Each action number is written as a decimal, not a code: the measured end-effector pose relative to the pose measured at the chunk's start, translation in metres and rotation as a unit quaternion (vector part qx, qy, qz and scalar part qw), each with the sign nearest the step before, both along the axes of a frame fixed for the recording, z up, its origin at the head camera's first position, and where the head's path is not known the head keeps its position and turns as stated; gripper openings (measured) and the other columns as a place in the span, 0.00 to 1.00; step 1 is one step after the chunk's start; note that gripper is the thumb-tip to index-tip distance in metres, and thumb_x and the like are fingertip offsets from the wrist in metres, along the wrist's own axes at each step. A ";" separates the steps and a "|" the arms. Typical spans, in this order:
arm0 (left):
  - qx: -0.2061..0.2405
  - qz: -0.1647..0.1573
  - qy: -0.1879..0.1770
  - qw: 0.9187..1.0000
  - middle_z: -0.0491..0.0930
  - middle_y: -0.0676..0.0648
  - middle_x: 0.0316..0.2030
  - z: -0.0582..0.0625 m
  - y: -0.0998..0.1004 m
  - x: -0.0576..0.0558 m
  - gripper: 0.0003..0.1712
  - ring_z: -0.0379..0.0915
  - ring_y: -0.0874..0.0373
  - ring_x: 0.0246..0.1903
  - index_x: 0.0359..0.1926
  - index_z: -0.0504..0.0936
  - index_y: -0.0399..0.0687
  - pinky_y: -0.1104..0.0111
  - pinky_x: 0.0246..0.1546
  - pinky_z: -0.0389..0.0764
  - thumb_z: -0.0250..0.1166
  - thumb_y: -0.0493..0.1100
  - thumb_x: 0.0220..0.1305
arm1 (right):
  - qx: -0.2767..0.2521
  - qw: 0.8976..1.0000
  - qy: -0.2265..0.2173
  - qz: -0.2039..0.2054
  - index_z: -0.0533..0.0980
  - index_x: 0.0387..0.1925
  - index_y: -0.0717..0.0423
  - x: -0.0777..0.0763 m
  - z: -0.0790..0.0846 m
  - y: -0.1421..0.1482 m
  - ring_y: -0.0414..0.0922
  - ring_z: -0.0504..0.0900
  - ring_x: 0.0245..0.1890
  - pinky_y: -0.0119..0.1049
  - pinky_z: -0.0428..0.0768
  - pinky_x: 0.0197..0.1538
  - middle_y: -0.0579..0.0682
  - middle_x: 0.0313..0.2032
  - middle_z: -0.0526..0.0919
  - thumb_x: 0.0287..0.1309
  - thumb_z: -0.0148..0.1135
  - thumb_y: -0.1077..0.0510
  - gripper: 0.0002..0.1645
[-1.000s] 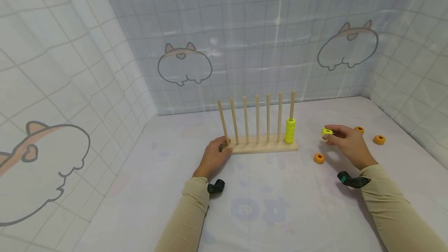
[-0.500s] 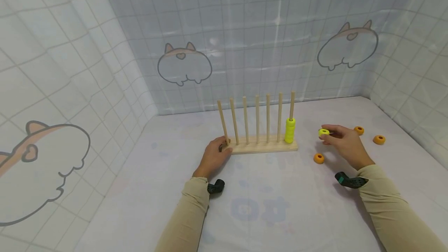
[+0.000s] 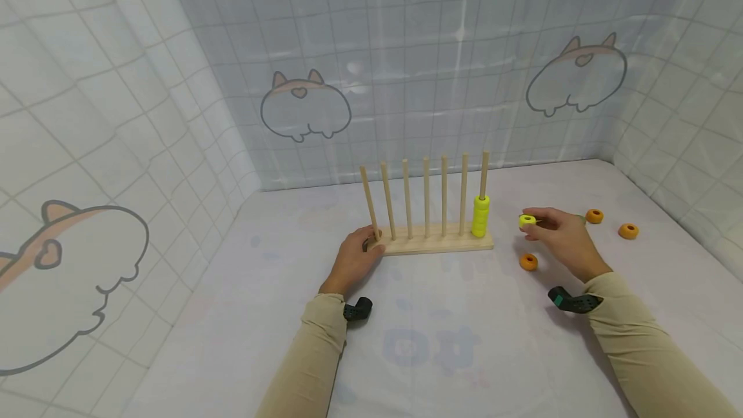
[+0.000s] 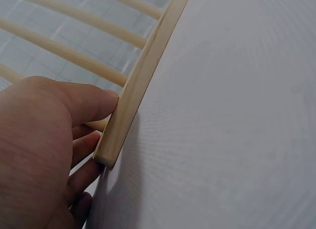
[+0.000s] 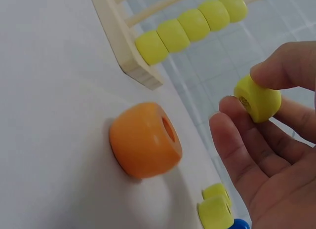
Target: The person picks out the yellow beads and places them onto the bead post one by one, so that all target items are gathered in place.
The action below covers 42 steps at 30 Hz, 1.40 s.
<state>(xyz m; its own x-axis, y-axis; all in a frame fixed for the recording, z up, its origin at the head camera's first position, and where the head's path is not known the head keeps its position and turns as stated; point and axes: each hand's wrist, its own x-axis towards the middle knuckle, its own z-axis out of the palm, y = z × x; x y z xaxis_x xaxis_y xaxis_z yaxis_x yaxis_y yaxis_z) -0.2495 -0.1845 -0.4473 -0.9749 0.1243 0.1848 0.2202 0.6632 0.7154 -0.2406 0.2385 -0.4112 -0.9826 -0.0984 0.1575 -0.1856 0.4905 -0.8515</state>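
A wooden peg rack with several upright pegs stands mid-table. My left hand grips the left end of its base, thumb on the front edge and fingers behind. On the rightmost peg sits a stack of several yellow beads; the other pegs are bare. To the right of the rack, my right hand pinches a yellow bead between thumb and fingers, above the table. The bead's hole faces partly to the camera in the right wrist view. An orange bead lies on the table just in front of this hand.
Two more orange beads lie farther right. Past the hand, the right wrist view shows yellow beads and part of a blue piece. A tiled-pattern sheet with cartoon animals hangs behind and at both sides.
My right hand has moved a little left toward the rack, carrying the yellow bead. The left hand and the rack have stayed in place.
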 end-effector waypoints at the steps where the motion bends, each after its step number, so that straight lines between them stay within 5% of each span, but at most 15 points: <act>1: -0.001 0.000 0.001 1.000 0.72 0.42 0.66 0.000 0.000 0.000 0.24 0.64 0.45 0.68 0.62 0.79 0.43 0.52 0.68 0.65 0.65 0.45 0.68 | 0.002 1.000 0.001 0.002 0.71 0.66 0.64 0.000 0.000 -0.001 0.49 0.84 0.41 0.26 0.81 0.43 0.61 0.51 0.82 0.70 0.61 0.52 0.30; 11: -0.008 -0.005 0.006 1.000 0.72 0.42 0.66 0.001 -0.002 -0.003 0.23 0.65 0.45 0.67 0.61 0.79 0.43 0.53 0.67 0.66 0.65 0.44 0.68 | -0.018 1.000 -0.010 0.012 0.69 0.67 0.64 -0.001 0.002 -0.016 0.39 0.83 0.41 0.30 0.83 0.45 0.62 0.53 0.81 0.70 0.60 0.53 0.30; 23: -0.004 -0.003 0.000 1.000 0.73 0.42 0.66 -0.001 -0.003 -0.003 0.23 0.65 0.45 0.67 0.61 0.80 0.43 0.53 0.67 0.66 0.65 0.45 0.68 | -0.018 1.000 0.000 -0.010 0.72 0.65 0.61 -0.006 0.009 -0.026 0.40 0.83 0.41 0.35 0.82 0.49 0.59 0.51 0.83 0.69 0.61 0.47 0.31; 34: -0.003 -0.003 0.000 1.000 0.71 0.43 0.67 -0.002 -0.002 -0.004 0.24 0.63 0.45 0.68 0.62 0.79 0.44 0.52 0.68 0.65 0.64 0.46 0.68 | -0.042 0.999 -0.007 0.003 0.70 0.68 0.60 -0.012 0.023 -0.029 0.42 0.84 0.43 0.57 0.76 0.59 0.61 0.53 0.82 0.71 0.59 0.44 0.34; 42: -0.003 0.001 -0.003 1.000 0.71 0.43 0.67 -0.002 -0.001 -0.002 0.24 0.63 0.45 0.68 0.62 0.79 0.44 0.53 0.69 0.64 0.64 0.46 0.68 | -0.064 0.998 0.022 0.010 0.71 0.66 0.62 -0.014 0.029 -0.034 0.39 0.85 0.42 0.30 0.83 0.49 0.62 0.53 0.81 0.71 0.60 0.49 0.30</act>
